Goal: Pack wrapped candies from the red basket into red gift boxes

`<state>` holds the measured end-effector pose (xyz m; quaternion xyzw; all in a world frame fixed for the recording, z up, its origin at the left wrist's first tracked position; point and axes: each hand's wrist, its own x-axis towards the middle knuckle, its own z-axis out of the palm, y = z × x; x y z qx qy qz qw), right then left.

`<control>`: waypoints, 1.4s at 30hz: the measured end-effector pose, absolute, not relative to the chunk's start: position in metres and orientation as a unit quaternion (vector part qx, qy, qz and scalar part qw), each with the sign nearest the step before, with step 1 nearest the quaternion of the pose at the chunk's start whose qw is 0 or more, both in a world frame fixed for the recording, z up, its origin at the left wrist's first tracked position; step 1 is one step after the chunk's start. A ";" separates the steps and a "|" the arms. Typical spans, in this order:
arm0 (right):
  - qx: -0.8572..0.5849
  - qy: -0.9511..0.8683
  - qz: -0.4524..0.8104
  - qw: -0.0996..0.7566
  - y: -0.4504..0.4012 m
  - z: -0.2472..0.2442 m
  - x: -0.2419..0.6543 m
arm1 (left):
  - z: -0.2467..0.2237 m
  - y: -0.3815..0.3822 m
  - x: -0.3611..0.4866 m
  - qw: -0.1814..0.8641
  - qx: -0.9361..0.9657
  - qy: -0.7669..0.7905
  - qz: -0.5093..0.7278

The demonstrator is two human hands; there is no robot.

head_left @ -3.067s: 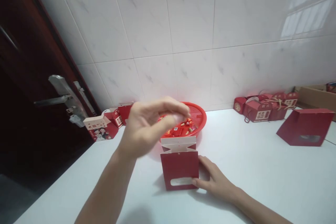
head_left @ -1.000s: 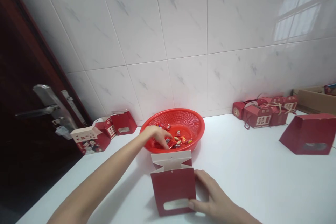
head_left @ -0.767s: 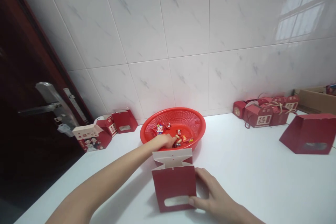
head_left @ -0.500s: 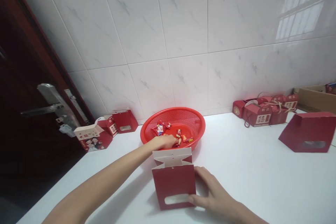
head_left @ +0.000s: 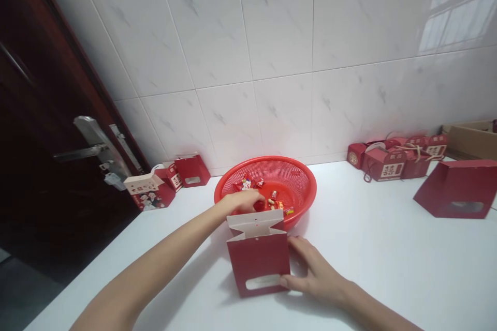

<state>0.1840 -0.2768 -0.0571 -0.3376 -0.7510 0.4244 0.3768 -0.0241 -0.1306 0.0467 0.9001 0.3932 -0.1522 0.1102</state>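
My left hand (head_left: 245,200) reaches over the near rim of a red plastic basket (head_left: 306,196), its fingers curled down inside. Whatever the fingertips hold is hidden from view. Beside them lie peanuts (head_left: 271,201) and small wrapped candies (head_left: 289,211), with more red-wrapped candies (head_left: 247,184) farther back. In front of the basket stands a red paper gift box (head_left: 258,261), its top open and a clear window low on the facing side. My right hand (head_left: 312,274) grips that box by its right side, thumb on the front and fingers behind.
Several red gift boxes (head_left: 384,163) sit by the wall at right, near a cardboard box (head_left: 469,139). A larger red box (head_left: 456,189) stands at far right. More red boxes (head_left: 149,191) are at left, near the door handle (head_left: 91,150). A tiled wall (head_left: 279,114) backs the white table (head_left: 361,238).
My left hand has drawn slightly left, away from the peanuts, inside the basket. My right hand still steadies the gift box. The view has shifted a little.
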 end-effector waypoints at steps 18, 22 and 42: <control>-0.314 -0.792 0.411 0.325 -0.286 -0.056 0.187 | 0.052 -0.094 -0.039 0.056 0.882 0.467 0.027; -0.311 -0.796 0.414 0.315 -0.286 -0.056 0.187 | 0.061 -0.116 -0.031 0.028 0.904 0.427 0.017; -0.305 -0.811 0.395 0.304 -0.288 -0.051 0.186 | 0.032 -0.094 -0.014 0.183 0.849 0.494 -0.026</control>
